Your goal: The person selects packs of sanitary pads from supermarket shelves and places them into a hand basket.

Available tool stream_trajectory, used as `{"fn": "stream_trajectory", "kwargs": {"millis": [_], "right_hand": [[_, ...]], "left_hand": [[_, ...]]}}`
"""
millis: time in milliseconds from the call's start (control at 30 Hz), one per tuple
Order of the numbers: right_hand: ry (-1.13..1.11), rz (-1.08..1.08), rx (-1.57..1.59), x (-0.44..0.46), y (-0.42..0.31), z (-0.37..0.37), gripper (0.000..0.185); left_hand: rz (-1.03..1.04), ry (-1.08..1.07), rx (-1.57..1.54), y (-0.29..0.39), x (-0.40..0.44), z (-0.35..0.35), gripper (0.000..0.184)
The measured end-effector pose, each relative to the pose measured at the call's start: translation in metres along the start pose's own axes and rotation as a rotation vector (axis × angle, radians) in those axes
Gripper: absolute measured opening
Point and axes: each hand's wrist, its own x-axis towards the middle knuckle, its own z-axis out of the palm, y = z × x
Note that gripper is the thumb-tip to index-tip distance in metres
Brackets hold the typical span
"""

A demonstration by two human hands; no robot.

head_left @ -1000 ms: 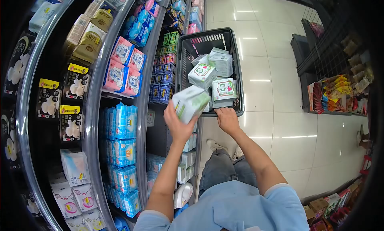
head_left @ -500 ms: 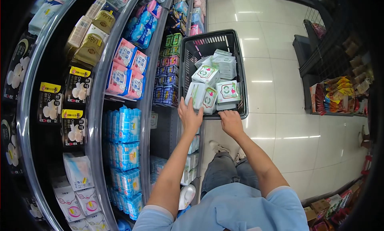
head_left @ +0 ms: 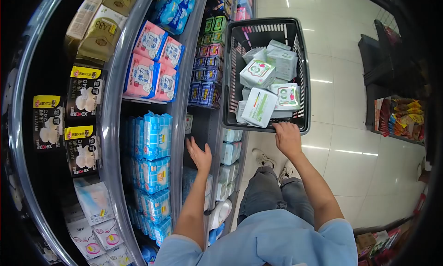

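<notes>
My right hand (head_left: 288,138) is closed on the near rim of a black plastic shopping basket (head_left: 302,100). Inside the basket lies a loose heap of white-and-green packs, among them a tilted pack (head_left: 260,107) at the near side and another pack (head_left: 257,74) with a printed oval. To the left, my left hand (head_left: 199,155) is empty, its fingers apart and pointing into a shelf gap. Just beyond its fingertips a single pale pack (head_left: 188,124) sits in shadow on that shelf.
Shelves on the left hold blue checked packs (head_left: 157,136), pink packs (head_left: 146,76), black boxes (head_left: 84,97) and small purple packs (head_left: 203,94). A tiled floor (head_left: 332,109) runs along the right, with a snack display (head_left: 401,116) beyond it.
My left hand has left the pack in the basket and moved left to the shelf. That pack now lies turned at the basket's near side. The right hand stays on the rim.
</notes>
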Motion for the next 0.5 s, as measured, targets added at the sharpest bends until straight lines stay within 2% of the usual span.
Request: {"fn": "stream_trajectory", "kwargs": {"millis": [100,133,233,300,333,400,433,500], "right_hand": [[-0.042,0.022,0.006,0.003,0.001,0.0,0.031],[-0.049,0.026,0.014,0.004,0.0,-0.001,0.032],[-0.072,0.037,0.02,0.005,0.001,0.0,0.038],[-0.07,0.038,0.013,0.006,0.002,0.001,0.039],[-0.072,0.038,0.008,0.005,0.002,0.003,0.04],[-0.066,0.041,-0.002,0.006,0.003,0.005,0.041],[-0.069,0.042,0.001,0.006,0.004,0.007,0.041],[-0.07,0.05,0.004,0.005,0.006,0.009,0.042]], "left_hand": [[-0.289,-0.05,0.21,-0.026,0.014,0.022,0.073],[-0.327,-0.026,0.293,-0.033,0.024,0.028,0.076],[-0.542,-0.082,0.275,-0.027,0.057,0.032,0.077],[-0.633,-0.08,0.226,-0.042,0.076,0.049,0.089],[-0.641,-0.11,0.192,-0.038,0.088,0.048,0.089],[-0.579,-0.051,0.234,-0.043,0.103,0.055,0.075],[-0.502,0.033,0.309,-0.054,0.106,0.066,0.062],[-0.437,0.067,0.418,-0.075,0.115,0.082,0.053]]}}
